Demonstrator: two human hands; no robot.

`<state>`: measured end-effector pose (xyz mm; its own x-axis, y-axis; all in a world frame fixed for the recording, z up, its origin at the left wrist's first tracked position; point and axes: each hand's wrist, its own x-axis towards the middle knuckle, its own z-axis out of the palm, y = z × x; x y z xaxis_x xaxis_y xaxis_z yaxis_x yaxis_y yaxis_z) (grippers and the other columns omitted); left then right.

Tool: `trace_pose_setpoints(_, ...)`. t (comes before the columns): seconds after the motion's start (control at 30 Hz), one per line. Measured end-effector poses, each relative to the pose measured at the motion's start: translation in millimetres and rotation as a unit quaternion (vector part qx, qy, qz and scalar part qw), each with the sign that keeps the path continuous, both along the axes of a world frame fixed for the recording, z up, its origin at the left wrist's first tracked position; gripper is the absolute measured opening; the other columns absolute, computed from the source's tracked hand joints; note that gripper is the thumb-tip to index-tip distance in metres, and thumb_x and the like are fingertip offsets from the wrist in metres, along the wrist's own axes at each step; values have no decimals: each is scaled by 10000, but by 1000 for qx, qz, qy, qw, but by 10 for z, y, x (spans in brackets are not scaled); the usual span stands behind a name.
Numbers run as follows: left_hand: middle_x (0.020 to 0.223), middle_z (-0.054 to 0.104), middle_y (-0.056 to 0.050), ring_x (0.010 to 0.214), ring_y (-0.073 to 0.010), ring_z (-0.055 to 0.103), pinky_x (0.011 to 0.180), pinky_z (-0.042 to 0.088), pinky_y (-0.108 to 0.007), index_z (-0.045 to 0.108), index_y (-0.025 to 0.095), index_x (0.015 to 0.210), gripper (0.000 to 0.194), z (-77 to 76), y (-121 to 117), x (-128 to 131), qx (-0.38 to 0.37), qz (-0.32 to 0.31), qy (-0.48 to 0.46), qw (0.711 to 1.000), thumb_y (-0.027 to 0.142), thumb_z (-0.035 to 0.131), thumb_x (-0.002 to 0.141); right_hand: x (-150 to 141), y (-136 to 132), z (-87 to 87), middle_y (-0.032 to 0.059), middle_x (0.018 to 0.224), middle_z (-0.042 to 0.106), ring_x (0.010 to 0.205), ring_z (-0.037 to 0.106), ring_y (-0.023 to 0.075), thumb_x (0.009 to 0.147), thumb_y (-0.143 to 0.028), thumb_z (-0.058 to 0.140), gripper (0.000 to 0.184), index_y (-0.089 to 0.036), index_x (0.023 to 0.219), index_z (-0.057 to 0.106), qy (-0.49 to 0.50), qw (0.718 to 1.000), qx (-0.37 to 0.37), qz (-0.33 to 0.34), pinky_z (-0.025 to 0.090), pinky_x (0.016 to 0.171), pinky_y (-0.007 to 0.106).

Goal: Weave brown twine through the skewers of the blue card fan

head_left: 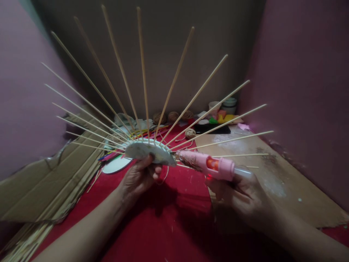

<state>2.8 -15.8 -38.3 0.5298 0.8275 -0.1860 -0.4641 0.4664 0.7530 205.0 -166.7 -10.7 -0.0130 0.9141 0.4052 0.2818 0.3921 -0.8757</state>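
Note:
My left hand [141, 174] grips a round white disc [152, 152] by its near edge, thumb on the face and fingers beneath. Many thin wooden sticks [177, 72] fan out from the disc's rim to the left, top and right. In my right hand [242, 196] is a pink glue gun [201, 163], with a clear glue stick [244, 172] at its back and a small red light glowing below. Its nozzle points left and lies at the disc's right edge; whether it touches cannot be made out. A thin string hangs near my left fingertips.
Red cloth [174, 225] covers the work surface. A brown board [261, 189] lies at right, cardboard [35, 185] at left above loose sticks [29, 240]. Behind are a white disc [116, 165], twine balls [190, 134], a black tray [214, 128] and a cup [214, 106]. Walls enclose the sides.

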Motion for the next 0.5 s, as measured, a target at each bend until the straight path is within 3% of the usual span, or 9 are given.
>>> trace_pose_setpoints(0.1,643,670,-40,413,-102,572,316,458,-144,607,136,793,71,18,-8,16,0,4,4,1000,78,569,777,-4,7,-7,-44,447,437,383,354,103,868,-323,481,343,-206,1167,602,8,1000,-1,-5,385,409,246)
trace_pose_setpoints(0.27,578,651,-41,403,-110,570,313,456,-146,610,124,748,81,69,-38,49,1,11,11,1000,74,556,781,-2,10,-15,-43,454,383,505,440,141,839,-307,532,300,-195,1094,641,3,999,23,-41,433,503,277)
trace_pose_setpoints(0.5,604,655,-44,409,-111,577,329,480,-157,625,110,749,51,67,-39,49,12,12,-9,1000,72,593,762,7,-13,-35,11,617,534,516,426,134,820,-319,568,322,-195,1111,623,3,999,13,-44,404,464,268)
